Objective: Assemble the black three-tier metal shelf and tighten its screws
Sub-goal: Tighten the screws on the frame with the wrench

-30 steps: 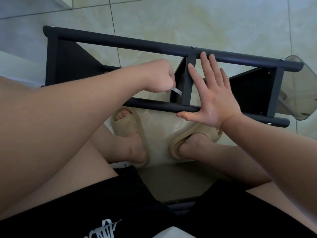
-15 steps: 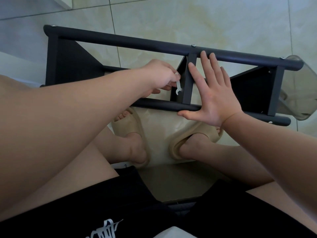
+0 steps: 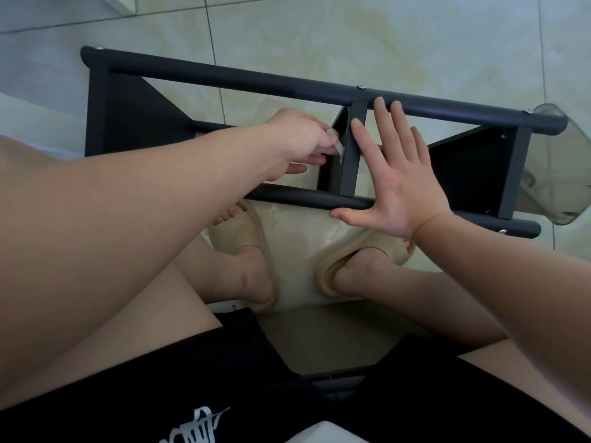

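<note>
- Since a second ago the left hand (image 3: 297, 140) has loosened from a fist into a pinch and turned the wrench (image 3: 340, 150) to lie closer along the middle bar (image 3: 350, 155); the right hand (image 3: 403, 183) has stayed flat in place.
- The black shelf (image 3: 287, 81) lies on its side on the tile floor (image 3: 351, 33), just beyond the person's feet, with its two long tubes running left to right.
- The left hand pinches the small silver wrench between thumb and fingertips, right beside the left face of the middle bar.
- The right hand is spread flat with straight fingers, the palm pressing on the frame to the right of the middle bar, fingertips reaching the far tube and the thumb along the near tube.
- A screw head (image 3: 361, 87) sits on the far tube above the middle bar.
- Beige slippers (image 3: 243, 231) are on both feet, just under the near tube.
- A clear container (image 3: 556, 187) lies at the shelf's right end.
- Black shorts (image 3: 224, 378) fill the bottom of the view.
</note>
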{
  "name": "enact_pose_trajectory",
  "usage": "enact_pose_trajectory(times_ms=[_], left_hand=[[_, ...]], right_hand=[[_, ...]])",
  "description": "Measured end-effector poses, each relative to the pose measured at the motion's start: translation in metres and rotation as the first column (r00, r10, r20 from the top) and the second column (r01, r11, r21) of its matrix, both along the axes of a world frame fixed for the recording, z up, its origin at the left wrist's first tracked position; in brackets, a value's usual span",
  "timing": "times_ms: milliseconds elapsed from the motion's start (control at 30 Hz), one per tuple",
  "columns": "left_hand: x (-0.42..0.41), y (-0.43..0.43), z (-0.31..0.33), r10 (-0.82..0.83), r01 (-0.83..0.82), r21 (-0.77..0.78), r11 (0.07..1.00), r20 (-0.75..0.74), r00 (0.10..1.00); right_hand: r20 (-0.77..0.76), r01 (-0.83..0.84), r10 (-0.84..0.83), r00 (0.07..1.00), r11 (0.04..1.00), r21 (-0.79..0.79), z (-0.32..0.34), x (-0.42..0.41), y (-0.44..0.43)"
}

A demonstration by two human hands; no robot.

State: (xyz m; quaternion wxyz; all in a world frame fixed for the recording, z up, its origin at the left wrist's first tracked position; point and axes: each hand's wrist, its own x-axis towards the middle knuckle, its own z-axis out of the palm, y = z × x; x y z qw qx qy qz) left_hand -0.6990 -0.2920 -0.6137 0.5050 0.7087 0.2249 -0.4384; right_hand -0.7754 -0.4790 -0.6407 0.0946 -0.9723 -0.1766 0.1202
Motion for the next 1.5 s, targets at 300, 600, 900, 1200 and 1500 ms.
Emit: enact_pose_trajectory(times_ms=[300,600,900,1200,1500], left_hand=[[-0.0018,-0.002,-0.0013,-0.032,0.032,0.01,0.999,-0.052,0.998],[-0.0023,-0.0036,-0.0031,-0.069,0.07,0.029,0.997,-0.034,0.997],[-0.0033,-0.0049,-0.0049,-0.127,0.128,0.002,0.992,-0.082,0.988],[-0.0012,-0.0023,-0.0073,-0.193,0.195,0.018,0.981,-0.097,0.976],[0.0008,0.0021,-0.005,-0.284,0.288,0.048,0.956,-0.074,0.956]], right_hand=[[0.0,0.0,0.0,1.0,1.0,-0.004,0.0001,-0.0002,-0.0005],[0.008,-0.001,0.001,1.0,1.0,-0.001,-0.0013,-0.0003,-0.0006],[0.012,0.001,-0.001,1.0,1.0,0.002,-0.002,0.0001,-0.001],[0.004,0.001,-0.001,1.0,1.0,0.004,-0.002,0.0001,-0.0009],[-0.003,0.003,-0.003,1.0,1.0,-0.001,-0.0011,-0.0001,-0.0005]])
